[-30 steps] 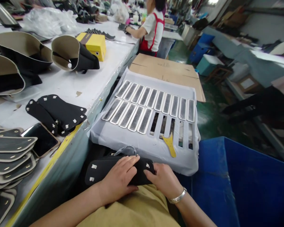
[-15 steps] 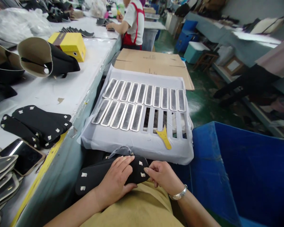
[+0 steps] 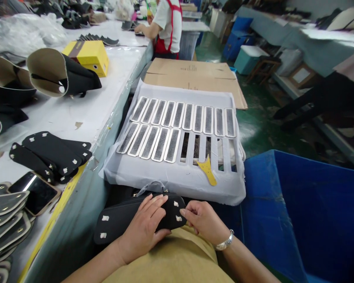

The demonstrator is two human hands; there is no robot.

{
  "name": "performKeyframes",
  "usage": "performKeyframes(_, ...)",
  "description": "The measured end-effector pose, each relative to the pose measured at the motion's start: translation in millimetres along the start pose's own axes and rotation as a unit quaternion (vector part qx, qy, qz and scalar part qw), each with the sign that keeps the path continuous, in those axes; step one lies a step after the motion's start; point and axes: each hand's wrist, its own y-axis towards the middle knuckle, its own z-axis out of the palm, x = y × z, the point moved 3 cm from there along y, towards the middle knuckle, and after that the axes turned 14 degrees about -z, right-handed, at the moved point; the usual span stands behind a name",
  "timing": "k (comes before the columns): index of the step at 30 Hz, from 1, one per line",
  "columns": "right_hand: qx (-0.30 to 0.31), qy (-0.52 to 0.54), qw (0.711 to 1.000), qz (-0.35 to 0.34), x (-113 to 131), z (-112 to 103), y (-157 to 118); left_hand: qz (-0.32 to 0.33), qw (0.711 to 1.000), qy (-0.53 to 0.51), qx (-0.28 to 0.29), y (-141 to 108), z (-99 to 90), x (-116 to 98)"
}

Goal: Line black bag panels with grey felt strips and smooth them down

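Observation:
A long black piece (image 3: 118, 220) with rounded ends and white patches near its corners lies across my lap. My left hand (image 3: 146, 224) rests over its middle, fingers bent round it and thumb along the lower edge. At its right end, my right hand (image 3: 205, 220) is closed in a pinch, thumb and forefinger touching the edge beside the white patches. Just beyond is a white cloth-covered board (image 3: 177, 181) bearing two rows of grey strips with white borders. On the board's lower right, a yellow forked piece (image 3: 207, 170) lies beside several open slots.
On the left table (image 3: 100, 106) are black patched pieces (image 3: 47, 151), a phone (image 3: 35, 192), grey curved pieces (image 3: 6, 232), black tubes (image 3: 76, 74) and a yellow box (image 3: 90, 57). Cardboard (image 3: 191, 74) lies behind the board. A blue bin (image 3: 259, 220) stands right. A person (image 3: 168, 27) works beyond.
The view has shifted slightly, so the board and table appear a little further right. Both hands keep nearly the same hold on the black piece.

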Motion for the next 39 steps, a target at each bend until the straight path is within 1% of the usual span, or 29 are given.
performKeyframes(7, -0.015, -0.071, 0.997, -0.014, 9, -2, 1, 0.006, 0.999, 0.030, 0.013, 2, -0.9, -1)
performKeyframes(13, -0.010, -0.059, 0.998, 0.005, 13, -3, 2, -0.001, 0.999, 0.036, 0.021, 4, -0.4, -1)
performKeyframes(15, -0.004, -0.071, 0.997, 0.005, 16, -3, 1, -0.005, 0.999, 0.037, 0.020, 4, 0.1, -1)
performKeyframes(17, -0.009, -0.129, 0.991, -0.018, 21, -4, 2, -0.007, 0.999, 0.036, 0.018, 4, 0.2, -2)
performKeyframes(19, -0.029, -0.214, 0.975, -0.061, 25, -7, 4, -0.007, 0.999, 0.036, 0.017, 5, -0.4, -3)
performKeyframes(21, -0.047, -0.263, 0.960, -0.085, 24, -11, 6, -0.007, 0.999, 0.037, 0.016, 6, -1.3, -4)
performKeyframes(22, -0.051, -0.257, 0.962, -0.083, 21, -13, 7, -0.007, 0.999, 0.037, 0.018, 6, -1.8, -4)
performKeyframes(23, -0.049, -0.228, 0.970, -0.068, 15, -15, 8, -0.008, 0.999, 0.037, 0.019, 6, -2.3, -5)
performKeyframes(25, -0.043, -0.123, 0.991, -0.025, -1, -18, 6, -0.012, 0.999, 0.036, 0.023, 6, -2.8, -5)
performKeyframes(26, -0.042, -0.063, 0.997, -0.008, -9, -18, 3, -0.015, 0.999, 0.034, 0.023, 6, -2.9, -5)
performKeyframes(28, -0.043, 0.040, 0.998, 0.003, -20, -16, -4, -0.018, 0.999, 0.030, 0.023, 6, -2.6, -6)
performKeyframes(30, -0.043, 0.102, 0.994, -0.016, -25, -12, -11, -0.020, 0.999, 0.026, 0.020, 5, -1.8, -6)
performKeyframes(34, -0.041, 0.159, 0.985, -0.051, -20, 0, -20, -0.030, 0.999, 0.010, 0.010, 4, -0.2, -4)
performKeyframes(39, -0.068, 0.144, 0.986, -0.046, -10, 4, -19, -0.035, 0.999, -0.002, 0.002, 3, 0.3, -2)
